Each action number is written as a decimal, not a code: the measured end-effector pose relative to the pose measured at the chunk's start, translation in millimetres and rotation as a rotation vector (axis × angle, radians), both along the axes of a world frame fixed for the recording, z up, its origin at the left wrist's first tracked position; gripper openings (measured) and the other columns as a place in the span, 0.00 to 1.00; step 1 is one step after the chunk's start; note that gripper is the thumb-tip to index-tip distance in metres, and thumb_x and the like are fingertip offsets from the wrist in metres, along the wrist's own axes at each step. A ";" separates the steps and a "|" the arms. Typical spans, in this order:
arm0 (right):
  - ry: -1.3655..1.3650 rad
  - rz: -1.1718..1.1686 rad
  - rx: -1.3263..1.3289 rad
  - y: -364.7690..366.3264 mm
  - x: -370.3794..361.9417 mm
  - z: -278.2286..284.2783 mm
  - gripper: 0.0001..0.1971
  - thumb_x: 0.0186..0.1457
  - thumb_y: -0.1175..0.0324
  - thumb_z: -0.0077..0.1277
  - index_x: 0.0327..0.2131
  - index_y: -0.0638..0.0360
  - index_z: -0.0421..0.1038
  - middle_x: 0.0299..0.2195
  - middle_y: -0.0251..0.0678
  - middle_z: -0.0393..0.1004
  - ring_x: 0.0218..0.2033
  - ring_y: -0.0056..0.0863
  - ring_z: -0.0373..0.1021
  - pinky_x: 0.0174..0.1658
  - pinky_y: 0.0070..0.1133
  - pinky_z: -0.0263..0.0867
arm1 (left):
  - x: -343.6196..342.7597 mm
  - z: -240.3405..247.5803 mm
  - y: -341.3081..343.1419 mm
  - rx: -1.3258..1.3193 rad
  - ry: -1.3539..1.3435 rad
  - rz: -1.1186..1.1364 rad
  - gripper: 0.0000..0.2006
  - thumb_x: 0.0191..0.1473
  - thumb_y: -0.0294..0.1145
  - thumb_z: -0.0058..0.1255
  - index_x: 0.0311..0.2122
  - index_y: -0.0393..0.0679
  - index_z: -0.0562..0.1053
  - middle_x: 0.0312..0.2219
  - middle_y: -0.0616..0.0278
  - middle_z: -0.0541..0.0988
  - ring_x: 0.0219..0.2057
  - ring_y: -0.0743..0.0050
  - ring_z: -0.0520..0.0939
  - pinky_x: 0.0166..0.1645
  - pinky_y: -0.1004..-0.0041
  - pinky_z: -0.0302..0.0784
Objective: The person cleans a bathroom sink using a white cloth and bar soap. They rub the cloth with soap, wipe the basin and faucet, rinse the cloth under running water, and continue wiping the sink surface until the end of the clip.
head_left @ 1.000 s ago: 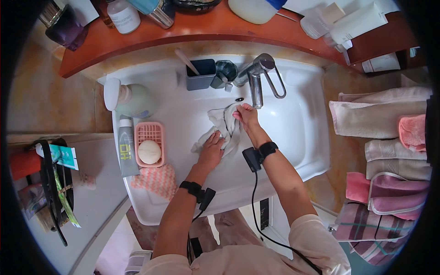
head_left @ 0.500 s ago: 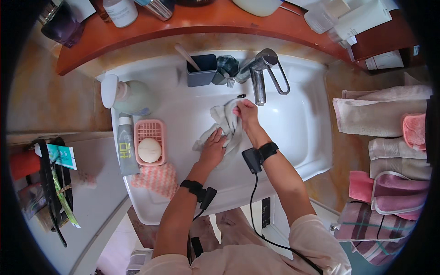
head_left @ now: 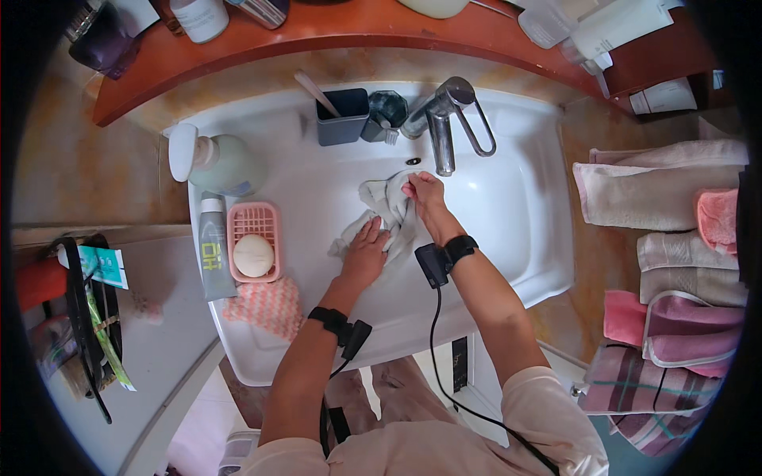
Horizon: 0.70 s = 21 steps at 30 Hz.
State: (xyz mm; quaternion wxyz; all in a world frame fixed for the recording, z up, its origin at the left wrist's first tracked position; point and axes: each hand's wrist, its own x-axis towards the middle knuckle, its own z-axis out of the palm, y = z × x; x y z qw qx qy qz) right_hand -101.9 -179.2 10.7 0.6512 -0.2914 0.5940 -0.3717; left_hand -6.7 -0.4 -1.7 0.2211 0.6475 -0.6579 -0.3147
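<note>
A wet-looking, pale grey-white cloth [head_left: 392,203] lies crumpled in the white sink [head_left: 520,202]. My left hand [head_left: 365,260] rests on its near left part, fingers stretched out and pressed flat. At the cloth's far right corner, my right hand [head_left: 425,193] is closed, pinching a fold between thumb and fingers. Just beyond the right hand stands the chrome faucet [head_left: 441,131], its spout above the basin and not touching the hand. The drain overflow hole [head_left: 413,161] shows just past the cloth. The palm side of both hands is hidden.
On the sink's left ledge are a pump bottle [head_left: 230,165], a grey tube [head_left: 213,246], a pink soap dish [head_left: 275,218] with round soap [head_left: 254,255], and a pink-white cloth [head_left: 266,309]. A dark cup [head_left: 343,129] stands behind. Towels [head_left: 659,190] hang right; a red-brown shelf [head_left: 349,32] spans the back.
The whole view has shifted slightly. Both hands keep nearly the same hold on the cloth, and no object has visibly been moved.
</note>
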 end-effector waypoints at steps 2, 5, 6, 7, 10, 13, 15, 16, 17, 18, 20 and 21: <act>0.019 -0.075 0.032 3.3 7.6 6.9 0.05 0.49 0.78 0.53 0.29 0.64 0.67 0.24 0.34 0.71 0.21 0.25 0.71 0.24 0.19 0.73 | 0.1 -0.3 0.3 -0.028 -0.016 -0.001 0.23 0.45 0.28 0.53 0.50 0.42 0.69 0.59 0.49 0.56 0.61 0.52 0.55 0.63 0.64 0.52; -0.103 0.040 0.007 13.8 18.9 19.9 0.03 0.50 0.77 0.52 0.28 0.62 0.68 0.24 0.32 0.72 0.21 0.23 0.70 0.25 0.17 0.71 | -0.7 -3.6 1.8 -0.058 -0.028 -0.007 0.23 0.44 0.28 0.53 0.49 0.42 0.69 0.59 0.48 0.57 0.61 0.52 0.56 0.63 0.64 0.52; -0.126 0.057 0.002 16.1 23.3 24.6 0.02 0.51 0.77 0.52 0.28 0.61 0.69 0.24 0.32 0.72 0.21 0.22 0.69 0.25 0.17 0.71 | -0.6 -5.4 1.7 -0.055 -0.045 -0.011 0.23 0.44 0.28 0.53 0.49 0.42 0.69 0.59 0.48 0.57 0.61 0.52 0.56 0.63 0.63 0.53; -0.120 0.055 0.001 15.5 30.9 29.4 0.02 0.51 0.77 0.51 0.28 0.60 0.69 0.24 0.31 0.72 0.21 0.22 0.69 0.25 0.17 0.70 | -0.2 -6.9 1.2 -0.087 -0.041 -0.001 0.23 0.44 0.28 0.53 0.49 0.41 0.69 0.58 0.48 0.58 0.61 0.52 0.56 0.63 0.63 0.53; -0.230 0.068 -0.044 20.3 46.6 41.6 0.02 0.51 0.77 0.52 0.27 0.59 0.70 0.23 0.30 0.71 0.20 0.21 0.69 0.23 0.16 0.69 | -2.0 -11.1 1.3 -0.126 -0.058 -0.006 0.23 0.42 0.27 0.52 0.48 0.40 0.69 0.56 0.48 0.61 0.60 0.51 0.58 0.62 0.63 0.54; -0.160 0.058 -0.030 20.5 50.7 53.1 0.03 0.52 0.75 0.52 0.26 0.59 0.70 0.22 0.30 0.71 0.19 0.20 0.68 0.21 0.15 0.67 | -2.3 -14.5 0.1 -0.195 -0.058 -0.003 0.23 0.41 0.26 0.52 0.48 0.38 0.68 0.54 0.48 0.63 0.58 0.51 0.60 0.62 0.63 0.55; -0.079 -0.013 -0.023 21.6 51.2 58.7 0.03 0.53 0.74 0.52 0.27 0.60 0.70 0.21 0.30 0.71 0.19 0.20 0.68 0.21 0.15 0.67 | -1.7 -15.6 2.7 -0.175 -0.042 -0.006 0.23 0.40 0.25 0.52 0.47 0.36 0.69 0.53 0.47 0.64 0.57 0.51 0.61 0.61 0.63 0.56; -0.029 -0.055 -0.005 21.9 51.6 60.8 0.04 0.53 0.73 0.52 0.25 0.59 0.70 0.20 0.30 0.71 0.18 0.19 0.67 0.20 0.15 0.66 | -0.7 -16.1 4.2 -0.223 -0.024 0.013 0.23 0.40 0.25 0.52 0.46 0.35 0.69 0.53 0.47 0.65 0.57 0.50 0.62 0.61 0.63 0.56; -0.109 -0.100 -0.029 23.9 55.3 60.8 0.05 0.53 0.73 0.52 0.24 0.59 0.70 0.19 0.30 0.70 0.17 0.19 0.67 0.19 0.15 0.66 | -0.7 -16.5 5.7 -0.236 -0.011 0.021 0.23 0.39 0.25 0.52 0.46 0.35 0.69 0.52 0.47 0.65 0.57 0.50 0.62 0.61 0.63 0.57; -0.133 -0.168 -0.032 25.4 59.0 60.3 0.06 0.53 0.73 0.52 0.23 0.59 0.69 0.18 0.30 0.70 0.16 0.19 0.67 0.17 0.15 0.65 | -0.3 -16.9 6.8 -0.243 0.006 0.027 0.23 0.39 0.24 0.52 0.46 0.34 0.69 0.52 0.47 0.65 0.56 0.49 0.63 0.61 0.63 0.57; -0.110 -0.134 -0.084 28.5 70.9 57.4 0.08 0.54 0.72 0.51 0.22 0.59 0.68 0.17 0.29 0.69 0.14 0.18 0.67 0.16 0.15 0.64 | 0.6 -17.2 6.9 -0.274 0.050 0.027 0.23 0.38 0.23 0.52 0.45 0.34 0.70 0.51 0.46 0.66 0.56 0.48 0.64 0.61 0.62 0.58; -0.103 -0.110 -0.109 30.2 76.1 55.5 0.09 0.54 0.72 0.51 0.21 0.59 0.68 0.16 0.29 0.69 0.14 0.18 0.66 0.15 0.15 0.64 | 1.3 -16.8 7.1 -0.245 0.078 0.028 0.23 0.38 0.23 0.52 0.45 0.34 0.70 0.51 0.46 0.67 0.55 0.48 0.64 0.61 0.62 0.58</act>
